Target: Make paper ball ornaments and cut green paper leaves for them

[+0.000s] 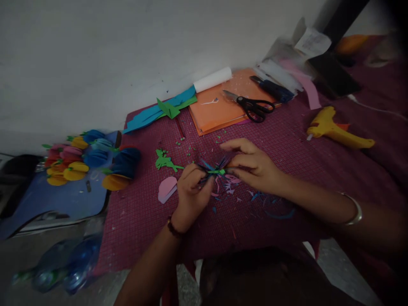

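Near edge: the desk (140,225), under maroon checked cloth, ends below the forearms; bare cloth lies left of the left forearm.
Left hand: the left hand (194,187) has its grip narrow, thumb and fingers pinching one side of a dark bluish, fringed paper piece with a bright green middle (219,171).
Right hand: the right hand (259,168) seems to pinch the opposite side, though blur hides the exact contact.
Fringed piece: directly between the two grips, over the desk, long axis roughly left to right; neither hand is clearly nearer.
Beside the left hand: rounded pink-and-lilac paper cutouts (167,188), with bright green paper scraps (164,160) beyond.
Room rightward: open cloth reaches toward a yellow plastic glue gun (339,129), well apart.
Far side: black-handled metal scissors (251,105) on stacked orange paper sheets (208,114), limiting forward room.
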Tool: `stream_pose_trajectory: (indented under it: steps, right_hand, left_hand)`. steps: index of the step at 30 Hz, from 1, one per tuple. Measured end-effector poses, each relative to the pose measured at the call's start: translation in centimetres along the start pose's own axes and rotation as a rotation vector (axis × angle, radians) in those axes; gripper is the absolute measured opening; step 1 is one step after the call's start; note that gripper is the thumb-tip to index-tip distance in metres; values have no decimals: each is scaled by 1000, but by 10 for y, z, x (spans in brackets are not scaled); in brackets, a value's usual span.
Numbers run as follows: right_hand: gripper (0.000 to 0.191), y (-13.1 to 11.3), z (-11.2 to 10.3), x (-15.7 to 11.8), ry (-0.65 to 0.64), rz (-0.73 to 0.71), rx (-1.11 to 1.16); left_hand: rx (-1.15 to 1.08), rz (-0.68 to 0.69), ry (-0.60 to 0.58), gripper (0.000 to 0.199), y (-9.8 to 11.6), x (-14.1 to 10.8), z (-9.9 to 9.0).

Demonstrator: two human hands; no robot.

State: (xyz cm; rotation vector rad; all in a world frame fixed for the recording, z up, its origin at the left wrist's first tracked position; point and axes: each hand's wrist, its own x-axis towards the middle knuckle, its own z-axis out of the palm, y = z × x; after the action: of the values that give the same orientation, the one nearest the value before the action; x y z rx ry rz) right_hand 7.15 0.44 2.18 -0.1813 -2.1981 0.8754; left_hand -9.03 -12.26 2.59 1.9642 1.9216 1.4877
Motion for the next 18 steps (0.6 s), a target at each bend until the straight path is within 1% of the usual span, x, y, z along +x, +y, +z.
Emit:
stream_pose_trajectory:
  steps: [2,5,7,8,10,12,13,16,18]
  right_hand:
    - [8,0,2,-1,31,57,-19]
    - [9,2,4,-1,47,101,5]
    - [11,3,3,-1,30,99,17]
    - [14,5,2,-1,22,94,12]
    - [20,8,0,0,16,92,-16]
    - [22,13,-2,0,20,105,-46]
    - [21,15,-3,0,18,114,-55]
    - [20,22,-4,-1,-4,137,-69]
    - [20,25,-3,-2,-12,141,-69]
  left_hand:
    - [-35,-40,2,25,1,0,1]
    - [-65,-78,-23,21,1,3,0]
    - [-83,-133,-31,21,-1,10,-6]
    - [-94,-177,-27,21,-4,15,-12]
    - [-103,-292,10,18,-11,29,-31]
    - [-101,-380,57,14,-23,45,-57]
    - [-77,-412,105,12,-31,54,-72]
    - [-35,-434,247,7,-58,78,-115]
    - [25,-442,308,5,-78,90,-137]
